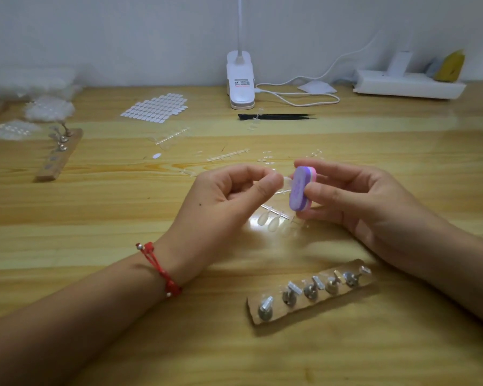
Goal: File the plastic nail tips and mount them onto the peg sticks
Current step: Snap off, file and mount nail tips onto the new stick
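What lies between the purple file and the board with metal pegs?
Clear nail tips on a strip lie there, nearer the file than the peg board, in the head view.

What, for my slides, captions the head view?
Left hand pinches a nail tip against the buffer block the right hand grips.

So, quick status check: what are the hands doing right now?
Left hand pinches a clear plastic nail tip. Right hand grips a purple-and-pink oval buffer block against it. Wooden board of metal peg sticks lies near, nothing blocking.
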